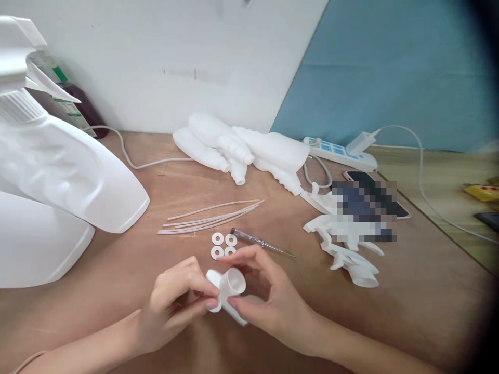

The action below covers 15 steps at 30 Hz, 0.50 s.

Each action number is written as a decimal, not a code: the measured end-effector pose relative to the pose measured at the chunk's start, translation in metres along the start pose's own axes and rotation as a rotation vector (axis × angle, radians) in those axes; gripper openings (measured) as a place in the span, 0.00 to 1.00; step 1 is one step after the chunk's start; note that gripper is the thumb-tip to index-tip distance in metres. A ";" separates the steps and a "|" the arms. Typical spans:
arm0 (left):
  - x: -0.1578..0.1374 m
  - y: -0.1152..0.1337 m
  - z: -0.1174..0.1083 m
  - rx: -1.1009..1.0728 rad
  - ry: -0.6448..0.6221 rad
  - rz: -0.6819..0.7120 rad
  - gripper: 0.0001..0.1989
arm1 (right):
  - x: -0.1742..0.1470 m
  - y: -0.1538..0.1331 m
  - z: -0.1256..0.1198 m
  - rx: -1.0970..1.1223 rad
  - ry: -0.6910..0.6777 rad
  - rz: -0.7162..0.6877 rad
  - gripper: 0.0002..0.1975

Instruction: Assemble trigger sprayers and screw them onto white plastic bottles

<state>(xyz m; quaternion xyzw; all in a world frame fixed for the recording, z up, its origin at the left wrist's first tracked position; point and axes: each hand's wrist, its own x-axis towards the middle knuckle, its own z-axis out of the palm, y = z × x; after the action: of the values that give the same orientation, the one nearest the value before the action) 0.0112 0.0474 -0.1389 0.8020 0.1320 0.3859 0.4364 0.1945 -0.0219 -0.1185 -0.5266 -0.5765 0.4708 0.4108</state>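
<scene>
The left hand (pixel 183 298) pinches the left end of a white plastic part (pixel 224 285), lower centre of the frame. The right hand (pixel 273 301) grips its right side, thumb against the body, fingers curved. Above, near centre, four washers (pixel 213 239) lie beside a screwdriver (pixel 253 240); thin tubes (pixel 187 230) lie upper left of these.

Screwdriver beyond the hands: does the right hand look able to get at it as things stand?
Probably, once freed: the screwdriver lies close beyond the right hand, nothing on top, but that hand holds the white plastic part.
</scene>
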 end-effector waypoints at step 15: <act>-0.003 0.000 0.001 0.016 -0.046 -0.006 0.04 | -0.012 0.025 0.021 -0.245 -0.031 -0.315 0.15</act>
<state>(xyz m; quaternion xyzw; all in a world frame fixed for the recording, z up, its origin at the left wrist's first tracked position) 0.0105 0.0451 -0.1407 0.8137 0.1276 0.3650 0.4341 0.1810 -0.0359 -0.1470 -0.4688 -0.7109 0.3351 0.4033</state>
